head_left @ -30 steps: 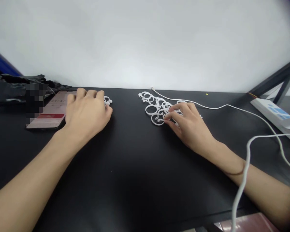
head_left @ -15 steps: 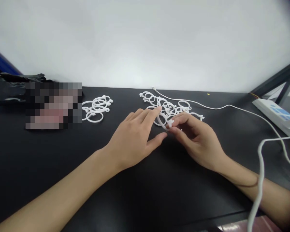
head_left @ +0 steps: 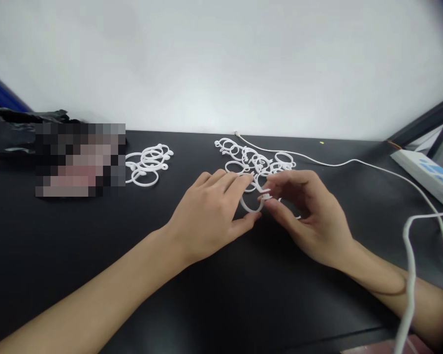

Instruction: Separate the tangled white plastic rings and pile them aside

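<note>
White ring (head_left: 247, 207) at 3 o'clock of my L hand (head_left: 208, 219), held thumb + fingers; my R hand (head_left: 315, 216) pinches end tabs (head_left: 267, 196). Prob. light, springy plastic; best hold nr. tabs.

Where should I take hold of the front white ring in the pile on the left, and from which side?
Probably the near edge of the front ring, pinched between thumb and finger, coming from your side of the table. That arc bulges toward you with nothing across it, while other rings crowd its far side.
</note>
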{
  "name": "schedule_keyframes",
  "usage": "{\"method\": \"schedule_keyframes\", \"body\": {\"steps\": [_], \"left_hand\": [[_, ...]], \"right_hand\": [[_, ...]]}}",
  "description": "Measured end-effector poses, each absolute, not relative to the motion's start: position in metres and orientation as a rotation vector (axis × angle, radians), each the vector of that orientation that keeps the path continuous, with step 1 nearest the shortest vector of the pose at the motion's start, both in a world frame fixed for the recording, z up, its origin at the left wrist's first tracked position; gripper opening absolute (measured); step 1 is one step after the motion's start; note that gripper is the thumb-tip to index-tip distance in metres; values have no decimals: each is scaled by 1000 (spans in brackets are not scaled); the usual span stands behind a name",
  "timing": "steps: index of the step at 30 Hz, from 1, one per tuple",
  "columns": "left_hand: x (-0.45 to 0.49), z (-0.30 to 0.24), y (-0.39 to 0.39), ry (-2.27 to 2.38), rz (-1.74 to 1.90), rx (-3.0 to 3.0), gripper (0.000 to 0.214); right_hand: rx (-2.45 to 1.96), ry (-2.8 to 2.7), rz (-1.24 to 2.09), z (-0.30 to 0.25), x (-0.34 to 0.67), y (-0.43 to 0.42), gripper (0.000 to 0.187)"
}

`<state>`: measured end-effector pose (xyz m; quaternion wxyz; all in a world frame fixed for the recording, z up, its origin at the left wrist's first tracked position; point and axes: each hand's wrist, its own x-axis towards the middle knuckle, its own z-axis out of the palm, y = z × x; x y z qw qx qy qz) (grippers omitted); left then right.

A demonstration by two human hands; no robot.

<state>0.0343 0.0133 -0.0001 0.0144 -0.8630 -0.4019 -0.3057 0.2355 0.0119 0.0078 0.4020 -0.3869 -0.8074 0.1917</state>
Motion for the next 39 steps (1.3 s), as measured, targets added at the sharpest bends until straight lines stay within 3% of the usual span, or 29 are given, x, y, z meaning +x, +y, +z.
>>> {"method": "schedule_keyframes", "body": {"steps": [7, 29, 34, 39], "left_hand": [[33, 0, 14, -1236, -955, -2671, 37], [33, 0, 13, -1178, -923, -2714, 37], [28, 4, 20, -1323, -830, -2555, 35], [-4, -1, 38, -1581, -678, -2189, 34]], "right_hand": [[-891, -2250, 162, 19, 236, 14, 26], [-1000, -2213, 267, 16, 236, 14, 14], [-1071, -2259, 146, 12, 237, 20, 30], [-992, -2530, -12, 4, 240, 28, 22]]}}
